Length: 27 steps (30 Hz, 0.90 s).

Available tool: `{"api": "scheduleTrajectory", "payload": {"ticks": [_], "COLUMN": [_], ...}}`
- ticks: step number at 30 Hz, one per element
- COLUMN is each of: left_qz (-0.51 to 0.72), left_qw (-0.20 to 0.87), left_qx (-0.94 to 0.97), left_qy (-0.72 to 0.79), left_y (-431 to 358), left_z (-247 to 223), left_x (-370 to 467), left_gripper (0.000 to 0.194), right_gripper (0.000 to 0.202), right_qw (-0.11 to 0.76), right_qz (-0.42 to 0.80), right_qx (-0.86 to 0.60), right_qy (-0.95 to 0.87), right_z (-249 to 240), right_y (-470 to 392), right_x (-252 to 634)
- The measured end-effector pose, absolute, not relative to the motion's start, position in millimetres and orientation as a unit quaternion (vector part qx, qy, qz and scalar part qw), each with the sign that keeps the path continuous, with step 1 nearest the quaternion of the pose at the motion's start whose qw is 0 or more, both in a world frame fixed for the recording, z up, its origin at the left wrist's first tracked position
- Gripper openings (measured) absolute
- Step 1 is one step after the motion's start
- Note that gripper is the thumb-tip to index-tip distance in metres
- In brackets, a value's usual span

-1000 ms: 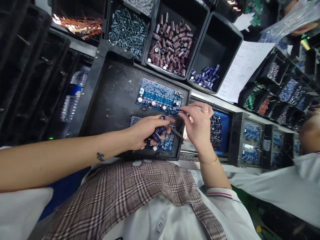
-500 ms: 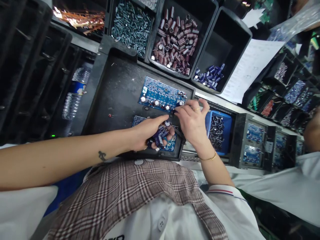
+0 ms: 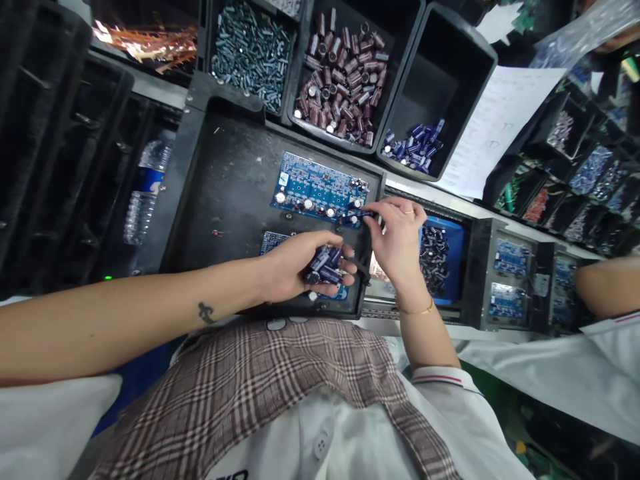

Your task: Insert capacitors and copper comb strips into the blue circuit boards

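Observation:
My left hand (image 3: 295, 267) is cupped palm up around a cluster of dark blue capacitors (image 3: 327, 263), its fingers curled about them. Over the right end of the upper blue circuit board (image 3: 320, 183), my right hand (image 3: 397, 230) pinches a dark blue capacitor (image 3: 367, 215) between thumb and fingertips. White-topped round parts line that board's near edge. A second circuit board (image 3: 274, 241) lies nearer to me, mostly hidden under my left hand. Both boards rest in a black tray (image 3: 225, 173).
Behind the tray stand bins of green capacitors (image 3: 253, 57), brown capacitors (image 3: 345, 87) and blue capacitors (image 3: 415, 147). A blue box (image 3: 455, 260) of small black parts is right of my right hand. A tiny red part (image 3: 217, 233) lies in the tray. At far right is a co-worker's arm (image 3: 607, 287).
My right hand has drawn slightly right from the board's corner, now showing a capacitor in its fingertips. My left hand has turned more palm up, exposing the capacitors.

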<state>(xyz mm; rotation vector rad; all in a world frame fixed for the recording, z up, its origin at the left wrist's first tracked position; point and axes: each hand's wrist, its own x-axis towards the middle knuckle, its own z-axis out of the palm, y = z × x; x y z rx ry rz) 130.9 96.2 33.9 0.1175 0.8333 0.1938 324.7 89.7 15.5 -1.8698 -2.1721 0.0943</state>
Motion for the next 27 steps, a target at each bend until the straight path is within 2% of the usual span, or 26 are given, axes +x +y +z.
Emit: {"api": "scheduleTrajectory", "payload": {"ticks": [10, 13, 15, 19, 24, 27], "left_qz": [0.125, 0.134, 0.147, 0.184, 0.202, 0.204], "left_qw": [0.91, 0.908, 0.907, 0.888, 0.872, 0.872], "left_qx": [0.065, 0.077, 0.074, 0.068, 0.089, 0.096], "left_qy": [0.39, 0.389, 0.389, 0.417, 0.436, 0.434], "left_y": [98.5, 98.5, 98.6, 98.3, 97.8, 97.3], "left_z": [34.9, 35.2, 34.6, 32.2, 31.2, 33.8], "left_x": [126.6, 126.3, 126.4, 127.1, 130.8, 133.0], "left_gripper": [0.016, 0.022, 0.02, 0.005, 0.008, 0.009], "right_gripper": [0.019, 0.016, 0.015, 0.013, 0.014, 0.015], "right_qw": [0.105, 0.086, 0.077, 0.1, 0.122, 0.137], "right_qz": [0.054, 0.047, 0.033, -0.011, -0.02, -0.016], "right_qx": [-0.647, -0.648, -0.643, -0.618, -0.571, -0.577], "right_qy": [-0.753, -0.755, -0.762, -0.78, -0.812, -0.805], "right_z": [17.2, 19.5, 19.0, 10.6, -3.2, 6.0], "right_y": [102.0, 104.0, 103.4, 100.3, 103.6, 98.1], "right_x": [326.7, 324.2, 321.5, 322.7, 338.4, 336.6]}}
